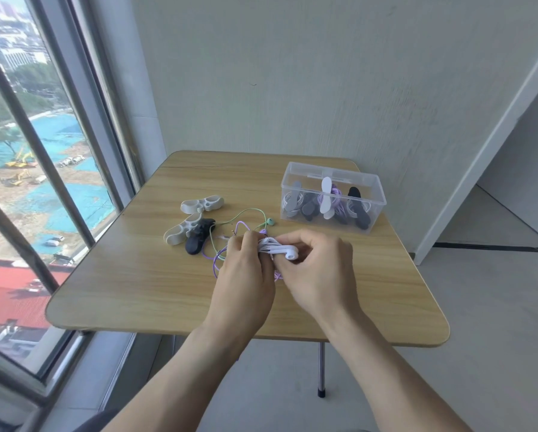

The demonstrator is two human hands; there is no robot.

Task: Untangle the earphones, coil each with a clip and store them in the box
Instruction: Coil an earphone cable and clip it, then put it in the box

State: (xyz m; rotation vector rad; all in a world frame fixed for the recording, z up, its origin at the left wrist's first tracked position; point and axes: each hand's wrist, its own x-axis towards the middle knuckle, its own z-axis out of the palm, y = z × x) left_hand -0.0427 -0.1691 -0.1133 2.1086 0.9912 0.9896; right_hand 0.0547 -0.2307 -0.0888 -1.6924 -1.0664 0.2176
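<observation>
Both hands are working over the middle of the wooden table (292, 188), in front of the clear box (370, 210) and a little toward the window side of it. The left hand (245, 272) is gripping a bundle of white earphones (275, 247), its fingers curled round the wound loops. The right hand (319, 269) is pinching the same bundle from the other side, with a white earbud poking out between its fingers. The bundle is being held just above the tabletop, well short of the box.

The coiling step appears to be in hand: the white cord is looking gathered, but no clip is showing on it yet (the fingers are hiding much of it, so that is a judgement). Under and beside the hands, on the window side of the box, a purple earphone cord (215, 255) and a green earphone cord (249, 211) are lying loosely crossed, so they are probably waiting their turn for untangling.

Farther from the box, toward the window, three spare clips are lying together: two white clips (202, 203) and a black clip (199, 236). The box itself is already holding several clipped coils.

The next move is likely calling for one hand to keep the loops tight while the other reaches away from the box for a clip and wraps it round the middle of the coil without letting the loops spring loose.
</observation>
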